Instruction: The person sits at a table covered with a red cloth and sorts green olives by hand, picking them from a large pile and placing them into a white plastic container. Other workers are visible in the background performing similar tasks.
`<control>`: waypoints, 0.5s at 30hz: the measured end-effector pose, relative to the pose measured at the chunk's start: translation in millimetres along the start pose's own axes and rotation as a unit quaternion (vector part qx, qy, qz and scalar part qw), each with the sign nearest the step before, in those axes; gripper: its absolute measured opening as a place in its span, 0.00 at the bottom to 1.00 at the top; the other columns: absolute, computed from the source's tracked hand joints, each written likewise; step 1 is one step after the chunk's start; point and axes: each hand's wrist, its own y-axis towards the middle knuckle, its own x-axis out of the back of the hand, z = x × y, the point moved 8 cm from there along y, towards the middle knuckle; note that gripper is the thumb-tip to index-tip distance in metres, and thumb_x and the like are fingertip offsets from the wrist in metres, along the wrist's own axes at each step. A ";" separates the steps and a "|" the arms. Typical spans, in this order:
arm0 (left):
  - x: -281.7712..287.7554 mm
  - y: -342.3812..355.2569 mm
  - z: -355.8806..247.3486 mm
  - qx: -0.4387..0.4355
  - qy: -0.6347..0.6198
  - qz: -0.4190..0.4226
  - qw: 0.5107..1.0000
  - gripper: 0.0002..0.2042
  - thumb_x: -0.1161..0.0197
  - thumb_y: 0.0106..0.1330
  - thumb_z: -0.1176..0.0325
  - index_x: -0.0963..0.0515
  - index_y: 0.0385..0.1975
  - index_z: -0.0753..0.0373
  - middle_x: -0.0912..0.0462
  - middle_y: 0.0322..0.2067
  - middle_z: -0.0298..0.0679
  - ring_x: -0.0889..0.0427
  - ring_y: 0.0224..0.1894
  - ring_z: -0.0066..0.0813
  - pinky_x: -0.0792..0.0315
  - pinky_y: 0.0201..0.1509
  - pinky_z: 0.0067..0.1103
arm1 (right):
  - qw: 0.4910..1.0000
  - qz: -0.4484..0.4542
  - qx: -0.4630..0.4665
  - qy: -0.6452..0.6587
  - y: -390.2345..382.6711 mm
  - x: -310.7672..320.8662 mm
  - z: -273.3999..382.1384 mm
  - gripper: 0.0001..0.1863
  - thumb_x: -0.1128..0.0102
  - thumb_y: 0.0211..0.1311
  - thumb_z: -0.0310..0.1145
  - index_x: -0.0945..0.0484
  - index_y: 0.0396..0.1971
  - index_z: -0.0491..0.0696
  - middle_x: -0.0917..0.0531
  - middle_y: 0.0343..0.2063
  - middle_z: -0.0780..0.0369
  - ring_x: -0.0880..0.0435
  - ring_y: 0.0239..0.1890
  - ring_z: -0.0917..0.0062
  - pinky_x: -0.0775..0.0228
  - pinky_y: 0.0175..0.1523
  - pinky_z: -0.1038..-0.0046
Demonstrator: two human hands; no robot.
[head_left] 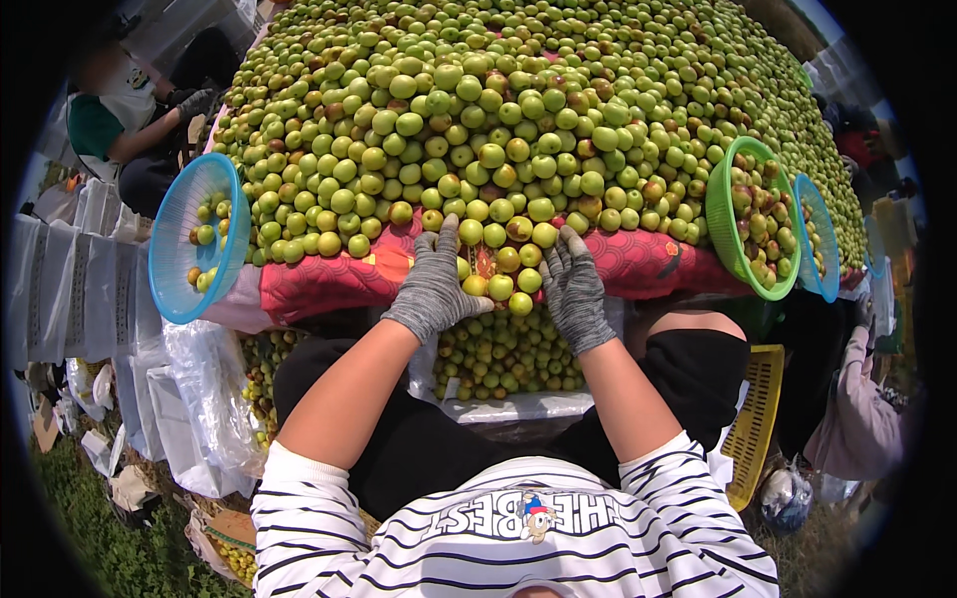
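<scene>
My left hand, in a grey knit glove, has its fingers stretched onto the near edge of a heap of small green and reddish round fruit. Its thumb reaches toward several loose fruit on the red patterned cloth. My right hand, gloved alike, touches that group from the other side with its fingers extended. Neither hand visibly grips a fruit. Below the cloth's edge, a white-lined container of green fruit sits between my legs.
Blue baskets stand left and right, with a green basket at right. A yellow crate stands lower right. White crates and plastic bags lie left. Co-workers sit at upper left and right.
</scene>
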 end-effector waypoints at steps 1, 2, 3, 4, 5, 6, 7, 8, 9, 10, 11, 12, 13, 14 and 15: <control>-6.5 4.2 -0.7 -0.003 -0.007 -0.005 1.000 0.68 0.17 0.32 0.52 0.59 0.72 0.62 0.44 0.63 0.60 0.44 0.68 0.58 0.40 0.70 0.37 | 1.000 0.004 -0.001 0.007 3.5 -3.7 -4.5 0.27 0.60 0.75 0.43 0.43 0.69 0.49 0.39 0.68 0.58 0.39 0.70 0.70 0.46 0.72 0.68; -10.5 8.2 -0.3 -0.006 -0.013 -0.011 1.000 0.68 0.16 0.31 0.52 0.59 0.72 0.64 0.44 0.64 0.58 0.46 0.69 0.57 0.42 0.71 0.38 | 1.000 0.010 -0.003 0.013 6.7 -7.1 -7.6 0.27 0.59 0.75 0.43 0.43 0.69 0.48 0.39 0.68 0.58 0.39 0.70 0.69 0.47 0.72 0.67; -9.5 12.2 -4.9 -0.050 -0.032 -0.027 0.998 0.67 0.16 0.31 0.54 0.58 0.72 0.64 0.44 0.65 0.56 0.45 0.69 0.56 0.43 0.72 0.38 | 1.000 0.016 0.008 0.000 10.3 -11.2 -7.9 0.26 0.60 0.75 0.41 0.43 0.69 0.49 0.37 0.67 0.58 0.37 0.69 0.69 0.45 0.72 0.66; -10.7 16.6 -6.9 -0.075 -0.060 -0.024 0.995 0.67 0.16 0.31 0.55 0.58 0.72 0.64 0.45 0.66 0.55 0.44 0.69 0.55 0.43 0.72 0.38 | 0.998 0.057 0.022 -0.016 12.7 -19.8 -6.4 0.27 0.59 0.74 0.41 0.43 0.69 0.50 0.37 0.67 0.59 0.37 0.68 0.68 0.45 0.72 0.66; -10.4 20.3 -10.3 -0.106 -0.092 -0.023 0.990 0.67 0.16 0.31 0.55 0.57 0.72 0.64 0.45 0.66 0.55 0.44 0.69 0.54 0.43 0.72 0.38 | 0.995 0.084 0.030 -0.032 14.6 -26.5 -5.8 0.27 0.58 0.74 0.41 0.43 0.69 0.50 0.36 0.66 0.59 0.36 0.68 0.68 0.44 0.72 0.66; -9.8 23.6 -13.0 -0.130 -0.124 -0.019 0.984 0.66 0.16 0.32 0.56 0.57 0.72 0.64 0.46 0.67 0.54 0.43 0.69 0.53 0.44 0.72 0.38 | 0.994 0.096 0.031 -0.047 16.4 -30.1 -5.0 0.27 0.57 0.73 0.40 0.43 0.69 0.51 0.36 0.66 0.59 0.36 0.68 0.68 0.44 0.72 0.66; -10.7 27.8 -13.4 -0.133 -0.119 -0.011 0.984 0.65 0.17 0.33 0.59 0.56 0.72 0.63 0.46 0.68 0.52 0.42 0.70 0.47 0.43 0.73 0.35 | 0.993 0.117 0.014 -0.004 18.1 -34.8 -5.8 0.29 0.54 0.71 0.42 0.43 0.70 0.52 0.36 0.66 0.60 0.35 0.67 0.68 0.40 0.70 0.64; -10.2 31.4 -14.0 -0.135 -0.153 -0.003 0.979 0.64 0.17 0.33 0.59 0.56 0.72 0.63 0.45 0.68 0.51 0.43 0.70 0.45 0.44 0.73 0.34 | 0.994 0.112 -0.005 0.001 21.1 -35.5 -6.8 0.30 0.53 0.70 0.43 0.43 0.70 0.53 0.36 0.66 0.60 0.35 0.67 0.68 0.39 0.69 0.64; -10.7 35.2 -14.0 -0.128 -0.183 0.012 0.975 0.64 0.17 0.34 0.60 0.56 0.72 0.63 0.45 0.68 0.50 0.43 0.70 0.44 0.44 0.73 0.33 | 0.992 0.127 -0.018 0.008 22.9 -38.5 -5.8 0.31 0.52 0.70 0.44 0.43 0.70 0.53 0.36 0.66 0.60 0.34 0.67 0.68 0.37 0.68 0.63; -12.0 37.9 -14.1 -0.118 -0.213 0.029 0.969 0.63 0.17 0.34 0.60 0.56 0.72 0.62 0.44 0.68 0.49 0.43 0.71 0.42 0.44 0.73 0.32 | 0.989 0.142 -0.031 0.016 25.4 -42.0 -5.4 0.31 0.51 0.69 0.45 0.43 0.70 0.53 0.35 0.66 0.60 0.34 0.66 0.68 0.36 0.68 0.62; -11.0 38.7 -16.1 -0.121 -0.239 0.032 0.963 0.63 0.17 0.35 0.61 0.56 0.72 0.61 0.44 0.68 0.48 0.44 0.71 0.39 0.44 0.73 0.30 | 0.986 0.152 -0.061 0.035 27.1 -43.9 -6.8 0.32 0.53 0.69 0.44 0.46 0.71 0.55 0.37 0.66 0.61 0.35 0.67 0.69 0.37 0.68 0.64; -10.4 39.6 -17.2 -0.119 -0.245 0.031 0.962 0.63 0.18 0.35 0.61 0.57 0.72 0.60 0.44 0.68 0.48 0.44 0.71 0.40 0.44 0.73 0.30 | 0.980 0.184 -0.068 0.029 28.3 -49.6 -6.0 0.32 0.52 0.68 0.44 0.45 0.71 0.55 0.36 0.66 0.61 0.35 0.67 0.69 0.36 0.67 0.63; -9.4 39.8 -18.9 -0.121 -0.252 0.029 0.960 0.63 0.18 0.35 0.61 0.57 0.72 0.59 0.44 0.68 0.48 0.44 0.71 0.40 0.44 0.73 0.30 | 0.974 0.211 -0.078 0.026 31.2 -55.0 -5.8 0.32 0.52 0.68 0.44 0.45 0.70 0.55 0.36 0.66 0.61 0.35 0.66 0.68 0.35 0.67 0.63; -8.5 39.7 -20.3 -0.124 -0.258 0.025 0.958 0.63 0.18 0.36 0.62 0.58 0.73 0.59 0.44 0.69 0.48 0.44 0.72 0.40 0.44 0.73 0.31 | 0.971 0.219 -0.091 0.018 34.2 -57.4 -7.3 0.32 0.52 0.68 0.44 0.44 0.70 0.56 0.36 0.65 0.61 0.34 0.66 0.68 0.34 0.66 0.62; -7.6 39.2 -21.0 -0.125 -0.264 0.018 0.956 0.63 0.18 0.36 0.63 0.58 0.72 0.57 0.44 0.69 0.48 0.44 0.71 0.40 0.44 0.73 0.31 | 0.968 0.234 -0.090 -0.002 35.9 -59.9 -6.7 0.31 0.50 0.67 0.44 0.42 0.70 0.57 0.35 0.65 0.61 0.33 0.65 0.68 0.31 0.64 0.61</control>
